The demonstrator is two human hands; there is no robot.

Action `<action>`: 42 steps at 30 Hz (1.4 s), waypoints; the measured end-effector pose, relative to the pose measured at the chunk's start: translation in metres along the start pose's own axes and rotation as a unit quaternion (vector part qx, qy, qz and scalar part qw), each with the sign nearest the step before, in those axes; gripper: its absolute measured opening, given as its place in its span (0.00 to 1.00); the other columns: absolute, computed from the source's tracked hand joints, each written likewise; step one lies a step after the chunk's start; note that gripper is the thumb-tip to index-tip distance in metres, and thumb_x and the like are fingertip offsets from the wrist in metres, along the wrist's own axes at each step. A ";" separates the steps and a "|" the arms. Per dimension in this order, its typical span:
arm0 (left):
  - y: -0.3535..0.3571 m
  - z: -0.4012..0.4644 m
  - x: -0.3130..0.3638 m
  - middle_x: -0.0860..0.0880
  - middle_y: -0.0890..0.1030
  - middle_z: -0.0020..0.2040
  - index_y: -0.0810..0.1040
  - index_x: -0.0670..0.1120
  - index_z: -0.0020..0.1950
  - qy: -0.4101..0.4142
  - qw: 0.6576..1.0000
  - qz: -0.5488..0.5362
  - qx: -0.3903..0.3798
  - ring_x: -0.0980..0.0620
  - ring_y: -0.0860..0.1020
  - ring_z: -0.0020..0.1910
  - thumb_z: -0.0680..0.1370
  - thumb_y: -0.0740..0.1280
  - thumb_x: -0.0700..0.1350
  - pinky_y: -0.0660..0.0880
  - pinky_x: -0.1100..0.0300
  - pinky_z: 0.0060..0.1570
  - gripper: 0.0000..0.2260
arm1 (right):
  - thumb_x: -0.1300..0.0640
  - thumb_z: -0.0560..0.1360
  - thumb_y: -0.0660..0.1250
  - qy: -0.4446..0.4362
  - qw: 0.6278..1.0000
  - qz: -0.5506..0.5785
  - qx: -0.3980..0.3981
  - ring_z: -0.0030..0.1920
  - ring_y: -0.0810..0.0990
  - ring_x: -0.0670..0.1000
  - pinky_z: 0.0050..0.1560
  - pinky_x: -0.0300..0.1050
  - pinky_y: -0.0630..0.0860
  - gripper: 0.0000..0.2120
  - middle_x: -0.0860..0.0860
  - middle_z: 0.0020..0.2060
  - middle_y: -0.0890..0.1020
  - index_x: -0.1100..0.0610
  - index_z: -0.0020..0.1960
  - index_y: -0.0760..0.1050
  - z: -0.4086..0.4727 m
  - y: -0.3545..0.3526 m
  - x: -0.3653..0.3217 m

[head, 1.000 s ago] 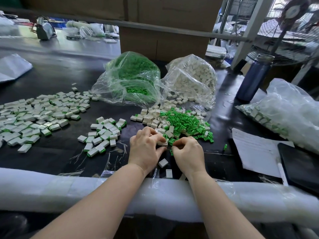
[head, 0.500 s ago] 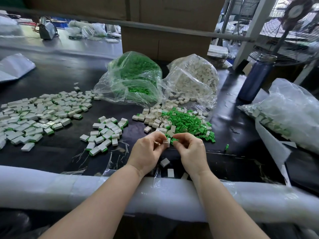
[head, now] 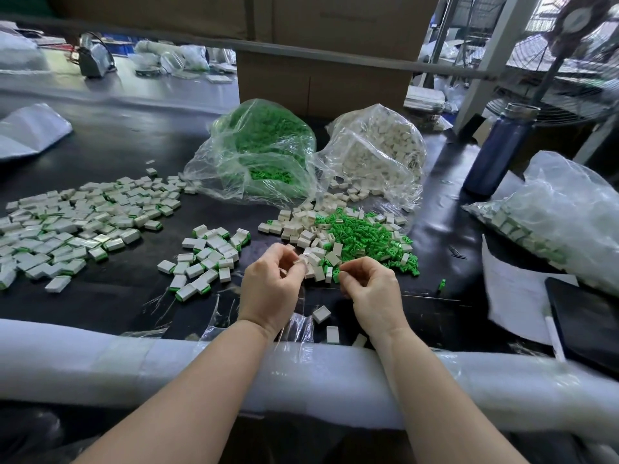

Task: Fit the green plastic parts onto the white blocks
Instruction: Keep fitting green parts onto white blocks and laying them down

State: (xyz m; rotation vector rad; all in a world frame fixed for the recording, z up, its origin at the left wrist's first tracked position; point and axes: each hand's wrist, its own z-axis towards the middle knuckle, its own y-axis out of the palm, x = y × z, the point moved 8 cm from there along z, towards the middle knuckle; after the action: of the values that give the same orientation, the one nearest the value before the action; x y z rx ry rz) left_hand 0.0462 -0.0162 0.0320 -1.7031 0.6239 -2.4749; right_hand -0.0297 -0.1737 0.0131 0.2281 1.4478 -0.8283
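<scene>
white block (head: 299,262) pinched in left hand (head: 269,289) fingers; right hand (head: 371,289) fingers pinching green part (head: 336,274); axes unclear.

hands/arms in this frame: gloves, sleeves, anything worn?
Nothing worn that shows. The left hand and right hand are bare, no gloves. Both forearms are bare to the bottom edge of the picture: no sleeves, watch or wristbands. No rings or markings visible from this back-of-hand view.
</scene>
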 end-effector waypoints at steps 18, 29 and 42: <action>0.034 -0.007 -0.004 0.47 0.80 0.40 0.77 0.50 0.45 -0.014 0.978 -0.038 -0.202 0.53 0.76 0.39 0.76 0.68 0.39 0.75 0.55 0.51 0.06 | 0.67 0.72 0.69 -0.053 0.994 0.088 -0.043 0.33 0.76 0.39 0.39 0.32 0.73 0.09 0.47 0.33 0.80 0.53 0.39 0.77 -0.004 0.003 -0.016; 0.031 -0.003 -0.008 0.49 0.83 0.41 0.80 0.48 0.47 -0.026 0.983 -0.037 -0.176 0.52 0.79 0.41 0.74 0.70 0.40 0.76 0.57 0.52 0.04 | 0.68 0.71 0.70 -0.049 0.995 0.075 -0.049 0.31 0.75 0.38 0.36 0.29 0.72 0.10 0.48 0.32 0.79 0.54 0.37 0.76 -0.005 0.005 -0.016; 0.027 -0.003 -0.008 0.48 0.83 0.40 0.82 0.47 0.46 -0.032 0.985 -0.036 -0.166 0.52 0.80 0.39 0.74 0.70 0.39 0.78 0.60 0.46 0.04 | 0.67 0.71 0.70 -0.046 0.995 0.044 -0.078 0.34 0.77 0.43 0.38 0.32 0.74 0.10 0.49 0.33 0.81 0.53 0.36 0.77 -0.005 0.011 -0.013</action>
State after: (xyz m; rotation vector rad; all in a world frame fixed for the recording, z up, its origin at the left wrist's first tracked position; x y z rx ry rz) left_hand 0.0425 -0.0378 0.0138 -1.9366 1.0346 -2.4606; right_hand -0.0252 -0.1582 0.0202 0.1325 1.3992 -0.6419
